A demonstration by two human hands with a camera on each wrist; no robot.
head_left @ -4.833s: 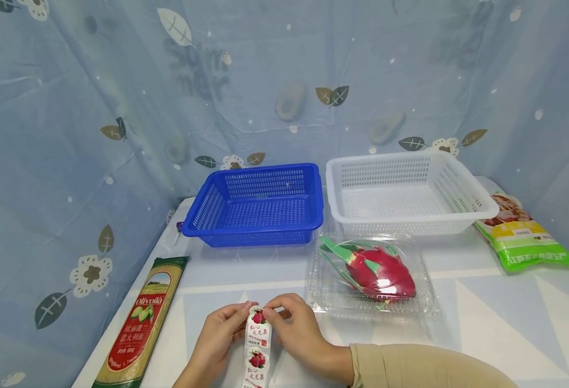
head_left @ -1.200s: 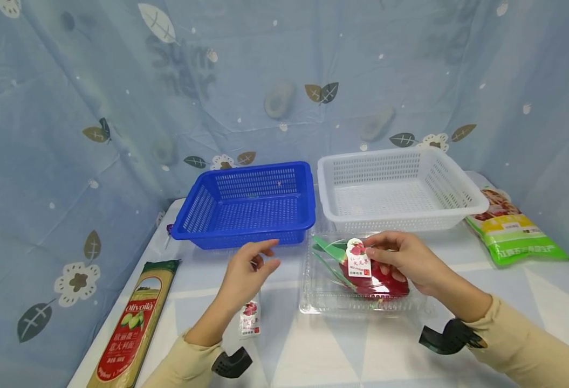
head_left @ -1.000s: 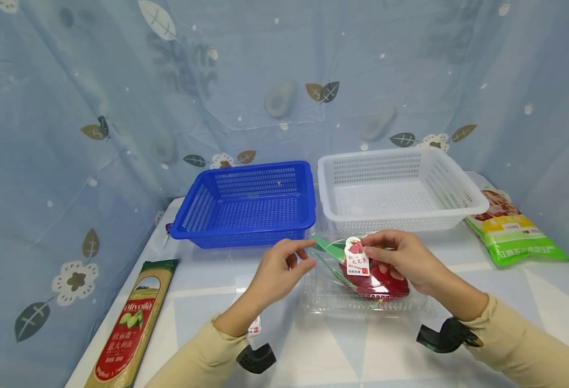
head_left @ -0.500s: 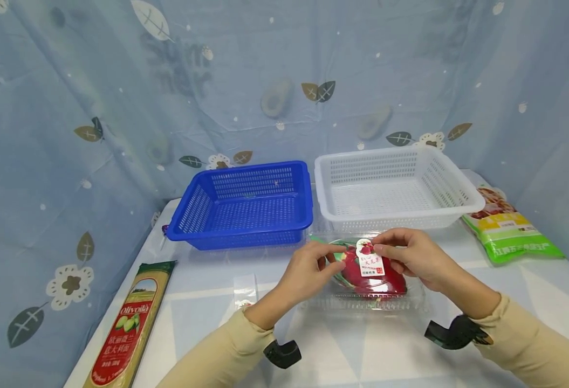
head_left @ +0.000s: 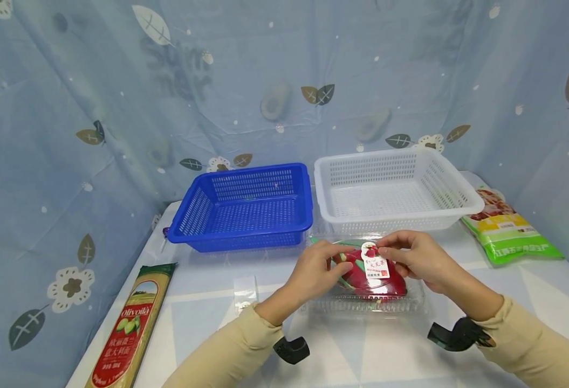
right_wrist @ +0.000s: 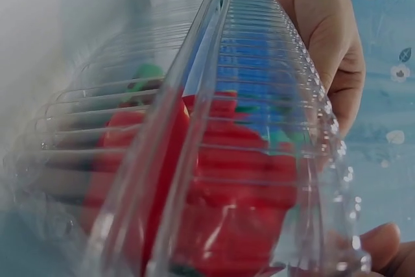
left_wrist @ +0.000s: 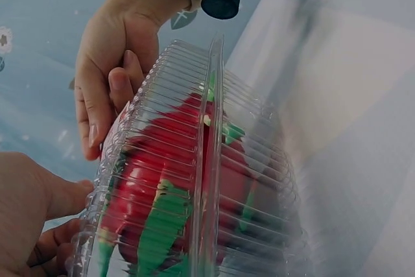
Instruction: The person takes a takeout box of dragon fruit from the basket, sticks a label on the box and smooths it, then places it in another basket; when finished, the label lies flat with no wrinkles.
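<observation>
You have the white label (head_left: 375, 269) pinched at its upper right side by your right grip (head_left: 422, 260), over the lid of the clear box (head_left: 362, 306); your left grip (head_left: 315, 269) grasps nothing, its thumb and forefinger parted at the lid, by the label's left side. The box sits right of centre on the surface (head_left: 333, 355), just in front of the white basket (head_left: 396, 218) and well apart from the left edge, with the dragon fruit (head_left: 396, 284) inside. How much of the label lies against the lid, you cannot tell. Expect it to be nearly weightless, thin and limp — likely tacky behind and quick to crease or fold on itself — so it handles best by its margins, fingertips clear of its back. The box looks light, springy and slick, and its ribbed lid probably gives under a firm push, so press gently. The fruit likely makes up most of the weight and may roll if the box tips. If you take hold of the box, support opposite lower sides near its corners rather than squeezing the lid.
</observation>
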